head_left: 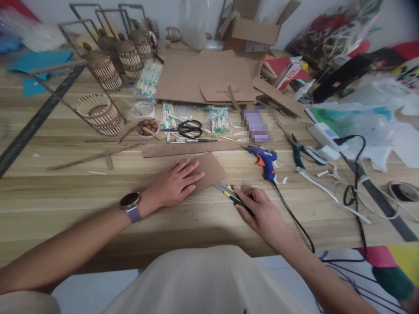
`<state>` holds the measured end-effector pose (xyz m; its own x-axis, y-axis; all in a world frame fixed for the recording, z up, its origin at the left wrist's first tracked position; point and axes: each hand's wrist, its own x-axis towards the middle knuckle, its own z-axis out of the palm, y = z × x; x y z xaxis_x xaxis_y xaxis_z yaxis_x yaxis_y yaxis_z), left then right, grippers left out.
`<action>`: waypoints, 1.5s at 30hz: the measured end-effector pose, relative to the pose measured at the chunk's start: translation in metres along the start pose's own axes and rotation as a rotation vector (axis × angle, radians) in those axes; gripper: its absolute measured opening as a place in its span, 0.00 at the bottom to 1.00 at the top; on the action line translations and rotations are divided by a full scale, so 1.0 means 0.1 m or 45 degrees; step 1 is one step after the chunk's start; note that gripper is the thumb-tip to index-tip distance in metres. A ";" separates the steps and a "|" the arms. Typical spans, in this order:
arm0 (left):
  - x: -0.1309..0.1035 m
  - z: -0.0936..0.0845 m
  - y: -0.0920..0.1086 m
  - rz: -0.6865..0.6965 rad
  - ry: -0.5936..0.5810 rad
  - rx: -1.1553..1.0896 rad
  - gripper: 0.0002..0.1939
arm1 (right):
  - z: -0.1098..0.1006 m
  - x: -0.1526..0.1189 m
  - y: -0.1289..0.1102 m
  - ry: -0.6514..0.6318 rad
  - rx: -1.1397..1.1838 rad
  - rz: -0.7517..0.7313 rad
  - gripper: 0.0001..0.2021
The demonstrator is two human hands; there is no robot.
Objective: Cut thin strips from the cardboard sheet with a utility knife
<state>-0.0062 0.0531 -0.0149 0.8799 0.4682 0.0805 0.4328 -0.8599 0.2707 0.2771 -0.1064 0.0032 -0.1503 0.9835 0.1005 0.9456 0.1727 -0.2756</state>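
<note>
My left hand (178, 181) lies flat on a small piece of brown cardboard (211, 168), fingers stretched out over it. A yellow and black utility knife (231, 194) is gripped in my right hand (260, 209), its blade extended and its tip near the cardboard's lower right edge. My fingers hide part of the knife's handle. Just beyond the piece lies a long cardboard strip (190, 149). A blue hot glue gun (265, 161) rests on the table to the right of the cardboard, its black cord running toward the front edge.
Black scissors (190, 129), a pen (196, 140) and bundled sticks (218, 120) lie farther back. Woven stick baskets (98, 113) and lanterns (104, 72) stand at left. Large cardboard sheets (186, 78) lie at the back. Pliers (297, 150) and a power strip (324, 137) are on the right.
</note>
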 end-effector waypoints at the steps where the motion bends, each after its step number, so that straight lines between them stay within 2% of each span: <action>1: 0.00 0.00 0.00 0.001 0.004 0.004 0.25 | 0.00 0.00 -0.01 -0.003 -0.005 0.007 0.23; 11: 0.01 0.02 0.04 -0.033 0.029 0.031 0.25 | 0.09 0.06 -0.12 0.054 0.019 0.039 0.23; 13: -0.01 0.02 0.02 -0.033 0.025 0.022 0.26 | 0.08 0.09 -0.09 0.050 0.031 0.054 0.23; 18: -0.08 -0.02 -0.14 0.124 -0.028 0.012 0.27 | 0.05 0.16 -0.02 0.034 0.066 0.048 0.23; 29: -0.09 -0.01 -0.16 0.095 -0.010 -0.002 0.26 | 0.04 0.09 -0.04 0.013 0.017 -0.001 0.22; 45: -0.08 -0.03 -0.14 0.070 -0.004 -0.003 0.25 | 0.11 0.04 -0.32 -0.007 0.022 -0.031 0.22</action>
<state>-0.0200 0.0618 -0.0168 0.9031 0.4194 0.0921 0.3832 -0.8839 0.2680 0.2430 -0.1070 0.0023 -0.1750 0.9792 0.1023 0.9365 0.1976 -0.2896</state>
